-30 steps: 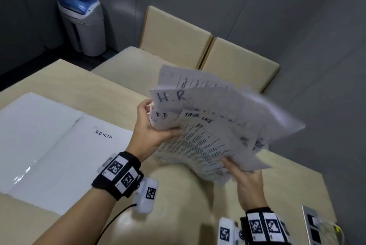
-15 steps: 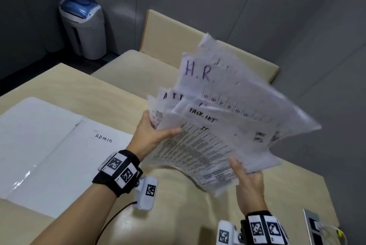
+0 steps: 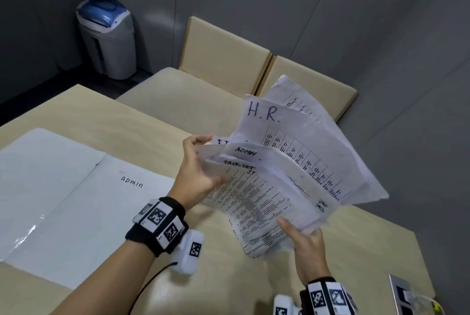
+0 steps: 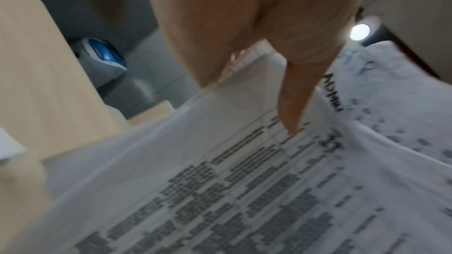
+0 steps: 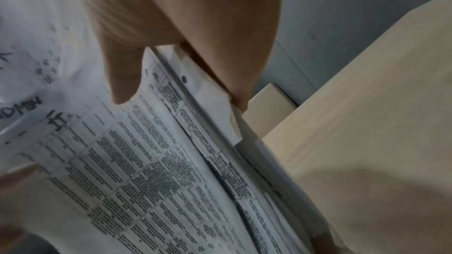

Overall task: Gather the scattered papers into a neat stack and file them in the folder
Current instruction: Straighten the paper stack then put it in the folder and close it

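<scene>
A fanned bundle of printed papers (image 3: pixel 287 177) is held up in the air above the table, with sheets marked "H.R.", "ADMIN" and "IT" showing. My left hand (image 3: pixel 201 169) grips the bundle's left edge, thumb (image 4: pixel 293 103) on the front sheet (image 4: pixel 244 190). My right hand (image 3: pixel 305 241) pinches the lower right corner, thumb (image 5: pixel 122 76) on top of the papers (image 5: pixel 151 171) and fingers behind. The open white folder (image 3: pixel 38 187) lies flat on the table at the left, a sheet marked "ADMIN" (image 3: pixel 101 202) on its right half.
The wooden table (image 3: pixel 368 243) has a small grey device (image 3: pixel 407 297) at its near right corner. Two beige chairs (image 3: pixel 223 60) stand behind the table. A grey bin with a blue lid (image 3: pixel 106 37) stands by the wall at the back left.
The bundle has tilted more upright and swung to the right, and the sheets have fanned out further. Both hands keep their hold.
</scene>
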A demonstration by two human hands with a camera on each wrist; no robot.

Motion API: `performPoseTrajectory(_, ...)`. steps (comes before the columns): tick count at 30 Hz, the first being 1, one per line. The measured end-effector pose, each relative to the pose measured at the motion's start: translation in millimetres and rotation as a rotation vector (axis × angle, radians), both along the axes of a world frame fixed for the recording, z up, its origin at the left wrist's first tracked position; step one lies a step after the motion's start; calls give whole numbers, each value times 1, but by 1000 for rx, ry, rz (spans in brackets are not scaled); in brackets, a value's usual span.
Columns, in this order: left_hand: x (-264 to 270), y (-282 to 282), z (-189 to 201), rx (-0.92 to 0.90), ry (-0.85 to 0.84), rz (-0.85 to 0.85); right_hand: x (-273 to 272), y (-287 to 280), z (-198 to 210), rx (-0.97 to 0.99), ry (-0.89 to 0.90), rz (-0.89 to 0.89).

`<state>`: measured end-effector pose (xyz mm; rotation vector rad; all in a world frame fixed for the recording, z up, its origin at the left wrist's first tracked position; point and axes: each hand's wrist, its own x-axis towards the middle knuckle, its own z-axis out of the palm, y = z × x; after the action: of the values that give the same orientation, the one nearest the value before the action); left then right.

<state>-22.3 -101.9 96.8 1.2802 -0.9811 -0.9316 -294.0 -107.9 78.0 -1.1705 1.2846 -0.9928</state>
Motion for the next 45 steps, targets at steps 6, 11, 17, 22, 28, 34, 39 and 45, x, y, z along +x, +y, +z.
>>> performPoseTrajectory(6,11,-12,-17,177,-10,-145,-1,-4,-5,12,25,14)
performPoseTrajectory(11,13,-24,-15,192,120,-208,4,-7,4,67,-2,13)
performPoseTrajectory(17,13,-31,-15,149,156,-118,0,-10,5,15,-32,85)
performPoseTrajectory(22,9,-20,-14,152,150,-158,-2,-11,5,-50,-1,50)
performPoseTrajectory(28,10,-18,-16,202,157,-143,-6,-7,-2,44,72,38)
performPoseTrajectory(34,-1,-13,-20,186,139,-193,-4,-15,-14,58,63,-76)
performPoseTrajectory(39,-10,-6,-13,46,190,-79,-2,-12,2,-3,78,-83)
performPoseTrajectory(45,-2,-4,-26,146,-127,41,-9,-13,-11,39,154,-13)
